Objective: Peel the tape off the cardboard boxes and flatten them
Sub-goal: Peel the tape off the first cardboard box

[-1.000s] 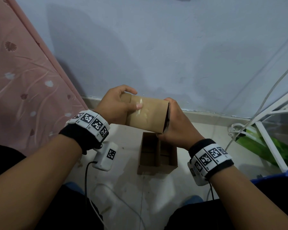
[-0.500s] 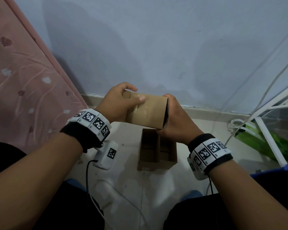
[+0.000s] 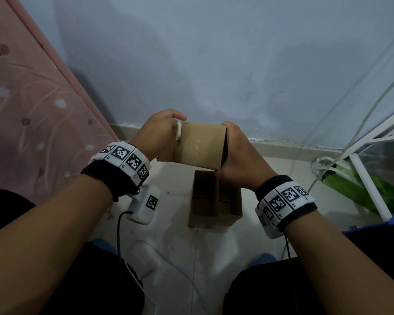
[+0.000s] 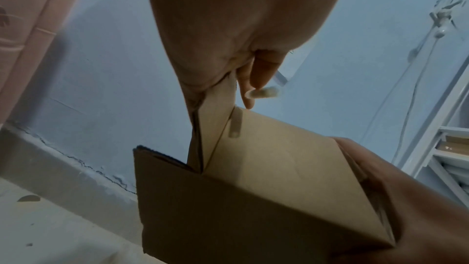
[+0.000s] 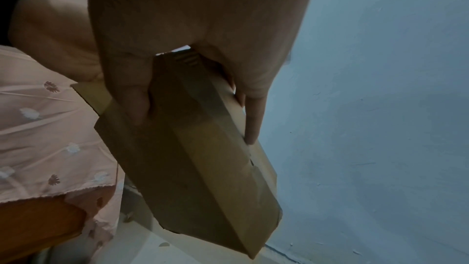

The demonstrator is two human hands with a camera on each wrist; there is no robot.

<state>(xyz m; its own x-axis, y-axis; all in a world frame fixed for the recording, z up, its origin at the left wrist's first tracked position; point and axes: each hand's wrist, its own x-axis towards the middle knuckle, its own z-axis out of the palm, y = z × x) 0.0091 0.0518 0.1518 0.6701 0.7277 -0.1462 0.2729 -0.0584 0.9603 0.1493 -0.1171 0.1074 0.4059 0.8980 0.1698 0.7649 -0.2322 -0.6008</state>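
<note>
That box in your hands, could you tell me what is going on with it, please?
A person holds a small cardboard box in the air with both hands. The right hand grips one end, while the left hand pinches a curled strip of clear tape at the other. A second, open box sits on the floor below.

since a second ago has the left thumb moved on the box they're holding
Yes. The left hand has drawn its thumb back off the held box's front face toward its left edge, pulling tape along.
</note>
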